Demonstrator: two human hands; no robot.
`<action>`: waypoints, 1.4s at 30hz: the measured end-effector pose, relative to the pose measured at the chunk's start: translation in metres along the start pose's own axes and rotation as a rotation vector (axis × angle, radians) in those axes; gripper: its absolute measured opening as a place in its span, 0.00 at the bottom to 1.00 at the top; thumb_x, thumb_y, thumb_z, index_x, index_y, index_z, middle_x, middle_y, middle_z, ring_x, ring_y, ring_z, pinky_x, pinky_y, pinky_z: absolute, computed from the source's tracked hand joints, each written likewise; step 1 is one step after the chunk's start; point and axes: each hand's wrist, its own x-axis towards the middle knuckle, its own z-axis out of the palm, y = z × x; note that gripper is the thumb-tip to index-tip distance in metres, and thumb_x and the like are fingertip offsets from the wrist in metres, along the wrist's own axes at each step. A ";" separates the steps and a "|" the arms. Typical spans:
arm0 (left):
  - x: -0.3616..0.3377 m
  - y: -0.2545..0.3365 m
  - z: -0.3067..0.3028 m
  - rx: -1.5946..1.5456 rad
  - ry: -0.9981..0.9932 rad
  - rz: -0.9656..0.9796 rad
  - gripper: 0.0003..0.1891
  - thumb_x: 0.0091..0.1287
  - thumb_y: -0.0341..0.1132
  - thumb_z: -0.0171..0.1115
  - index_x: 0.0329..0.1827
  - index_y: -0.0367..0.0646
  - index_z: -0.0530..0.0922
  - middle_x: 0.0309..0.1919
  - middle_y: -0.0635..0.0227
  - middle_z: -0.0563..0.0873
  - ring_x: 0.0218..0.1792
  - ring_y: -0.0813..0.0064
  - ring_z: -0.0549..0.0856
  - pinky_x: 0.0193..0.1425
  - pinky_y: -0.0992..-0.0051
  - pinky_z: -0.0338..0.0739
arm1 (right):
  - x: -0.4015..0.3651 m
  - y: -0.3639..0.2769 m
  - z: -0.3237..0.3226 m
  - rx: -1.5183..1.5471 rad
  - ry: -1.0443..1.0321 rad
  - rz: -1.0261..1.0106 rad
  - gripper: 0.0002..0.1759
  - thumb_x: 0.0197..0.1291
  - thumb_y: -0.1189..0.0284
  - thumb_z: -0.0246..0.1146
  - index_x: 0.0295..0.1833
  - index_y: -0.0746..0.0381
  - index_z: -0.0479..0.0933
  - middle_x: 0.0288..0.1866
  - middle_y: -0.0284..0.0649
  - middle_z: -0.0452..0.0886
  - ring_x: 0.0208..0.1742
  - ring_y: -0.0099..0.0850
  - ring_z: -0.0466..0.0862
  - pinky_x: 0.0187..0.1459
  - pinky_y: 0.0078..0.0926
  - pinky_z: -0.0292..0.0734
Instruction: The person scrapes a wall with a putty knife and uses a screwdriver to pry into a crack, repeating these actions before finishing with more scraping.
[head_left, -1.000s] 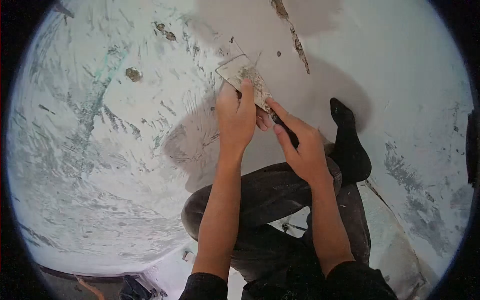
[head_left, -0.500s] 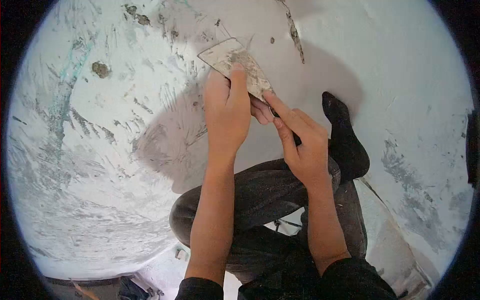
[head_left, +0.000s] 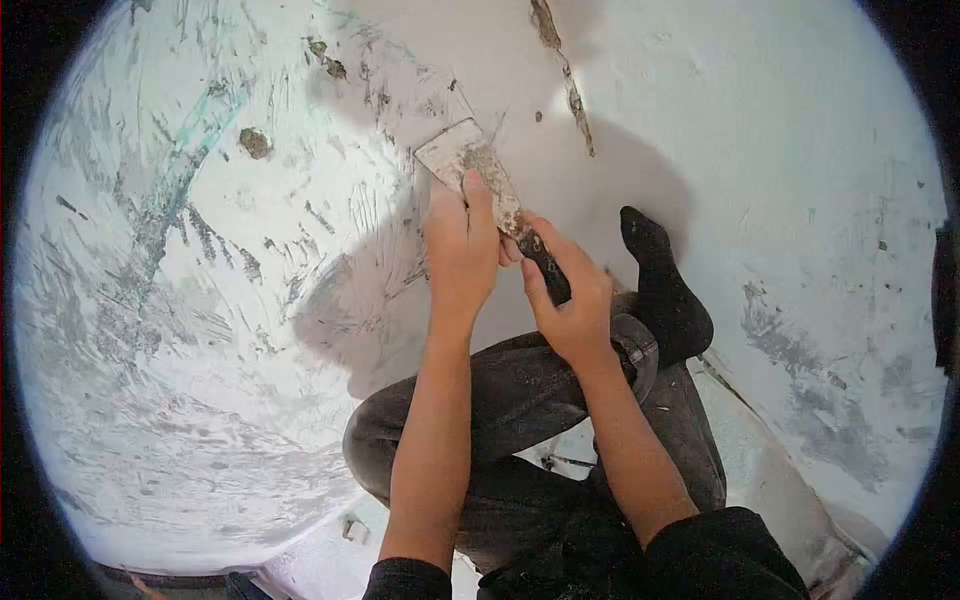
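Pinching the scraper blade [head_left: 447,153] is the left hand [head_left: 460,242]; right hand [head_left: 580,302] clasps the handle [head_left: 546,270]. Firm grips should prevent slipping.

Free room: widest above and right of the scraper [head_left: 455,150], across the white surface [head_left: 780,150] past the crack [head_left: 574,98]; second way in from the left, over the scuffed side. Obstructions: left hand [head_left: 462,240] on blade and right hand [head_left: 575,300] on handle close the top of the gap between the forearms [head_left: 432,440]; bent leg [head_left: 510,395] bars that gap from below. Black sock [head_left: 670,295] stands just right of right hand. Clearance behind blade: cannot tell.
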 end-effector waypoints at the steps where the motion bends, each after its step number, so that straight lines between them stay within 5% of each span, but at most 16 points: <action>1: 0.001 -0.001 0.001 0.000 0.000 -0.002 0.16 0.79 0.38 0.47 0.39 0.32 0.70 0.18 0.64 0.78 0.12 0.78 0.77 0.14 0.76 0.70 | -0.001 -0.002 -0.002 -0.002 0.005 0.022 0.26 0.61 0.77 0.64 0.67 0.60 0.76 0.43 0.49 0.85 0.39 0.44 0.86 0.44 0.36 0.80; 7: 0.003 0.004 0.001 0.013 -0.019 -0.024 0.16 0.80 0.41 0.46 0.44 0.35 0.71 0.21 0.65 0.81 0.14 0.79 0.77 0.15 0.79 0.68 | -0.006 -0.003 -0.007 0.031 -0.039 0.049 0.24 0.63 0.77 0.64 0.67 0.60 0.77 0.47 0.52 0.86 0.42 0.43 0.87 0.46 0.36 0.80; 14: 0.010 0.007 0.004 0.018 0.002 0.015 0.17 0.79 0.37 0.46 0.33 0.33 0.69 0.17 0.64 0.77 0.11 0.77 0.77 0.13 0.76 0.70 | -0.004 0.001 -0.007 0.072 -0.095 0.139 0.23 0.65 0.77 0.63 0.66 0.62 0.77 0.45 0.53 0.86 0.38 0.41 0.87 0.45 0.33 0.79; 19: 0.014 0.012 0.007 0.075 0.015 -0.001 0.18 0.78 0.38 0.48 0.32 0.33 0.68 0.16 0.64 0.77 0.12 0.75 0.78 0.13 0.74 0.71 | 0.003 0.009 0.003 0.056 0.023 0.013 0.24 0.64 0.79 0.63 0.66 0.62 0.77 0.42 0.52 0.86 0.34 0.40 0.85 0.41 0.31 0.79; 28: 0.008 0.000 0.007 0.093 0.058 0.055 0.15 0.78 0.38 0.48 0.41 0.30 0.70 0.23 0.60 0.79 0.14 0.74 0.77 0.19 0.71 0.72 | -0.005 0.008 -0.001 0.088 0.009 0.052 0.23 0.63 0.78 0.64 0.65 0.61 0.78 0.42 0.53 0.86 0.37 0.39 0.88 0.42 0.32 0.80; 31: 0.011 -0.012 0.005 0.275 0.149 0.246 0.14 0.78 0.37 0.47 0.43 0.31 0.70 0.25 0.59 0.78 0.19 0.71 0.79 0.25 0.69 0.75 | -0.008 0.001 -0.005 0.104 -0.019 0.098 0.23 0.63 0.77 0.64 0.65 0.61 0.78 0.44 0.53 0.87 0.39 0.39 0.89 0.44 0.32 0.81; 33: 0.005 -0.002 0.005 0.206 0.095 0.057 0.15 0.78 0.37 0.47 0.44 0.30 0.70 0.27 0.58 0.79 0.22 0.70 0.80 0.29 0.68 0.76 | -0.007 -0.001 -0.005 0.101 -0.041 0.137 0.23 0.63 0.77 0.64 0.65 0.60 0.78 0.45 0.53 0.87 0.40 0.39 0.89 0.45 0.32 0.81; 40: 0.009 0.012 0.010 0.149 0.066 0.096 0.17 0.79 0.40 0.47 0.42 0.30 0.70 0.26 0.61 0.78 0.22 0.73 0.80 0.24 0.73 0.76 | 0.011 -0.001 -0.017 0.105 -0.095 0.136 0.23 0.63 0.76 0.65 0.65 0.60 0.78 0.46 0.53 0.87 0.41 0.40 0.89 0.45 0.31 0.81; 42: 0.009 0.013 0.009 0.106 0.078 -0.010 0.18 0.78 0.44 0.50 0.51 0.34 0.73 0.33 0.64 0.80 0.26 0.77 0.79 0.24 0.76 0.74 | 0.010 -0.002 -0.014 0.102 -0.113 0.158 0.23 0.64 0.76 0.65 0.65 0.60 0.78 0.46 0.53 0.87 0.41 0.40 0.89 0.45 0.31 0.81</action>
